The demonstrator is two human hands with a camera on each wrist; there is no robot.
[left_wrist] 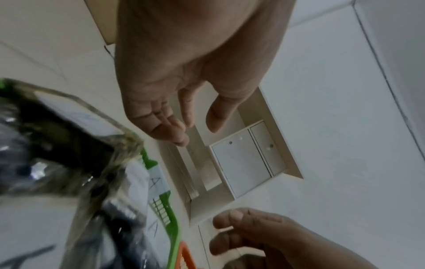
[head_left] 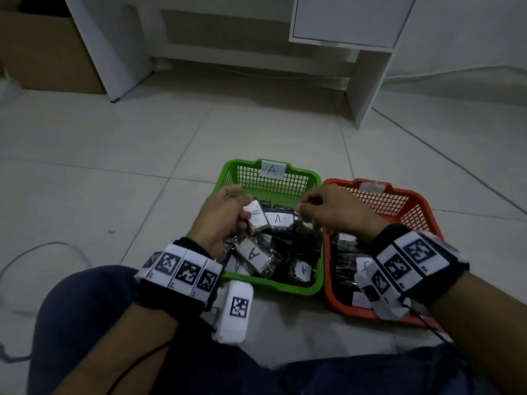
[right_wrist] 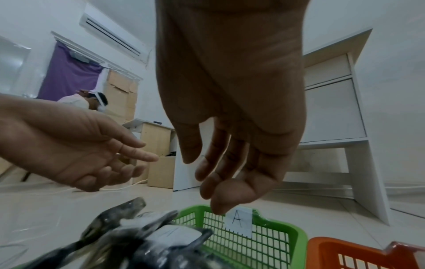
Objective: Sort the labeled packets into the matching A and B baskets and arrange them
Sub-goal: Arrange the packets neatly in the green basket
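Packets sorted; arranging the A pile

The A packets [head_left: 278,219] lie jumbled in the green basket [head_left: 310,178], others in the orange basket [head_left: 419,206] to its right. Both the left hand [head_left: 219,218] and right hand [head_left: 328,208] hover over the pile, fingers loosely curled and empty. Best to lay each packet flat, label up. Tiled floor [head_left: 114,166]; white desk [head_left: 368,81] at the far side.

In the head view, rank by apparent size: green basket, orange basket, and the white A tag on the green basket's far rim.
Largest to smallest:
1. green basket and orange basket, too alike and partly hidden to separate
2. A tag
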